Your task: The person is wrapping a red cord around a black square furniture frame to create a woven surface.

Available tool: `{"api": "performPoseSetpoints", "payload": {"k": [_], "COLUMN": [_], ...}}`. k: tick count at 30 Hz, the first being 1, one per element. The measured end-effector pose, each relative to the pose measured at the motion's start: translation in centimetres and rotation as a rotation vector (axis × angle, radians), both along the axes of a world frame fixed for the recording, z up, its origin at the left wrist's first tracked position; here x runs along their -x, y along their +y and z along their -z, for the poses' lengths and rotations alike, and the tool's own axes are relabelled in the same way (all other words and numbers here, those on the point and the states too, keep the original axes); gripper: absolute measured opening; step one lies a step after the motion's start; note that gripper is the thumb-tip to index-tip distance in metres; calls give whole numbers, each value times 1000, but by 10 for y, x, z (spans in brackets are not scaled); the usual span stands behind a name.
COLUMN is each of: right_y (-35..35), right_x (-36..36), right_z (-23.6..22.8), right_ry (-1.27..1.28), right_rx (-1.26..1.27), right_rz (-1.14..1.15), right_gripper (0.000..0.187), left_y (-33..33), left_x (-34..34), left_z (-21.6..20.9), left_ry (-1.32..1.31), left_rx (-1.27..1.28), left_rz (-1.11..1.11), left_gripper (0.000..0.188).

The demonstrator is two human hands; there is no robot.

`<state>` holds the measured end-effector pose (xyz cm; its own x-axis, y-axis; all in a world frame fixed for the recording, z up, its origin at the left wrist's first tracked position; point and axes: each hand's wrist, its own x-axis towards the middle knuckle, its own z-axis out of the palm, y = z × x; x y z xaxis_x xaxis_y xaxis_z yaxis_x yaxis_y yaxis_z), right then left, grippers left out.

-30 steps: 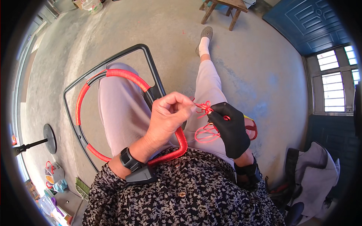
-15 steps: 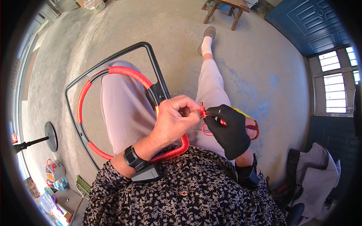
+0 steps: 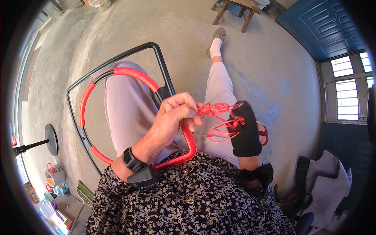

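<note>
My bare left hand [image 3: 167, 119] pinches one end of a tangle of thin red cord [image 3: 216, 109] between thumb and fingertips. My right hand [image 3: 246, 131], in a black glove, grips the other side of the tangle, with strands crossing the glove and its fingers partly hidden. Loose loops of cord hang between the two hands above my lap. Below my left hand, a black curved ring wrapped in red cord [image 3: 135, 73] rests over my thigh, joined to a black tubular frame [image 3: 159, 62]. A few dark stretches of the ring show between the wrapped parts.
A red and yellow item [image 3: 262, 133] lies beyond my right hand, partly hidden. A wooden stool [image 3: 239, 8] stands ahead. Grey padded material [image 3: 327, 184] lies at the lower right, below a blue door [image 3: 321, 25]. A round black disc on a rod [image 3: 51, 140] is at the left.
My hands have drawn apart, and the red cord between them has spread from a tight bunch into open loops. My right hand has turned and shifted slightly right.
</note>
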<state>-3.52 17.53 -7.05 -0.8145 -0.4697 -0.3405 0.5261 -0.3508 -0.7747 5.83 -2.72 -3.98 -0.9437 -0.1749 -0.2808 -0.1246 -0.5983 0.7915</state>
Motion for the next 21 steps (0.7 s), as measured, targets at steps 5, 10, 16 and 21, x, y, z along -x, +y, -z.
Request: {"api": "performPoseSetpoints", "payload": {"k": [5, 10, 16, 21], "right_y": [-2, -1, -9, -6], "right_x": [11, 11, 17, 28], "right_z": [-11, -12, -34, -25], "right_ry": [-132, 401, 1081, 1357], "right_rx": [46, -291, -463, -424], "right_rz": [175, -115, -336, -281], "right_gripper": [8, 15, 12, 7], "left_y": [-6, 6, 17, 21], "left_x": [0, 3, 7, 14], "left_z": [-1, -15, -8, 5], "left_ry": [1, 14, 54, 244], "left_rx": [-19, 207, 703, 822], "left_rz": [60, -22, 161, 182], "left_gripper": [8, 32, 47, 20]}}
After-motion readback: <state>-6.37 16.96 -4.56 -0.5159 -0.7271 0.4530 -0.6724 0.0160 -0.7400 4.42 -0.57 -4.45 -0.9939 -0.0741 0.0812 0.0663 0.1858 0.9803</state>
